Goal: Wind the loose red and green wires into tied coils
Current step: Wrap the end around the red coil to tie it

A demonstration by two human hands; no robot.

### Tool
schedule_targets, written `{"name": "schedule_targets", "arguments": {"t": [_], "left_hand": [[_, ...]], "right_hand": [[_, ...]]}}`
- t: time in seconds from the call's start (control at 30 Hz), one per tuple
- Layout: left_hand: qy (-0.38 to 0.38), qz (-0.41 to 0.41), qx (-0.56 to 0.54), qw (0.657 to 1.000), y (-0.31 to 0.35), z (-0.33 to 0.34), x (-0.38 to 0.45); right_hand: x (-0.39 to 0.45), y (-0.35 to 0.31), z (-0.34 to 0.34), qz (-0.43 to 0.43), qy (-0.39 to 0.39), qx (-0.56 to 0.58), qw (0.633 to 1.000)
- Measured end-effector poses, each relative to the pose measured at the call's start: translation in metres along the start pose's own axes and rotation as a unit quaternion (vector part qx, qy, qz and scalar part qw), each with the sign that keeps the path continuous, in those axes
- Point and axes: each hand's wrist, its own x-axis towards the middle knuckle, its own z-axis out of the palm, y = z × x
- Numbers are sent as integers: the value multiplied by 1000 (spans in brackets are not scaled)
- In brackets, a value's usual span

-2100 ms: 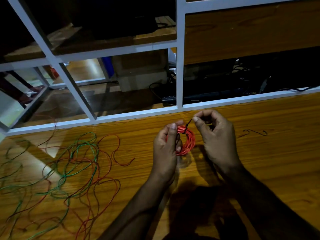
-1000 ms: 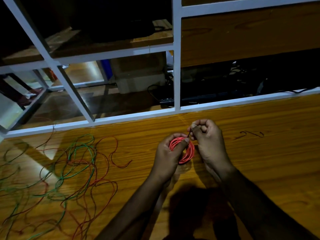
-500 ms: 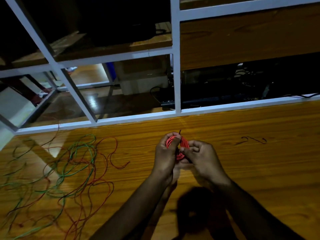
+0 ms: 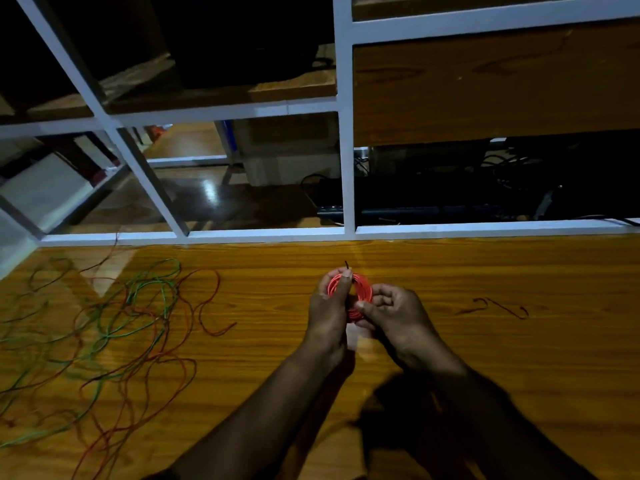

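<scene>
**Two hands holding a red wire coil above a wooden tabletop**

The person's left hand [image 4: 329, 306] and right hand [image 4: 394, 313] meet near the middle of the wooden table [image 4: 485, 375], with a small red wire coil [image 4: 363, 289] held upright between them. The left hand grips the coil's left side, its fingers curled around the turns and its thumb laid across the front of the ring. The right hand pinches the coil's lower right edge between thumb and curled fingers. A short dark tie end [image 4: 346, 264] sticks up from the top of the coil, just above the left fingertips; how it is fastened around the turns cannot be made out. Both forearms enter from the bottom edge and cast a dark shadow on the wood beneath the hands.

To the left, well apart from the hands, a loose tangle of red and green wires [image 4: 114, 323] lies spread flat over the tabletop in overlapping loops, reaching to the left edge of the view. To the right of the hands, also apart from them, a short dark twist tie [image 4: 498, 306] lies alone on the wood.

Along the far edge of the table runs a white metal frame [image 4: 346, 150] with upright and slanted bars. Behind it are wooden shelves [image 4: 485, 81], a pale box [image 4: 291, 150] and dark cables and equipment, dimly lit.
</scene>
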Motion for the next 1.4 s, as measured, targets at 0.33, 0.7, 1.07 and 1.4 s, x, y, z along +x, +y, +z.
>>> {"name": "schedule_targets", "arguments": {"t": [0.33,0.7,1.07,1.4], "left_hand": [[-64,-109,66,990,-1,5,49],[106,-129,107,980,-27,28,118],[152,-48,307,938,-33,28,174],[119,-19,234,965,-32,15,163]], "right_hand": [[74,14,-41,64,35,14,997],[134,38,-26,95,113,-111,983],[166,26,-11,31,180,-281,942],[148,16,-14,25,156,-349,923]]}}
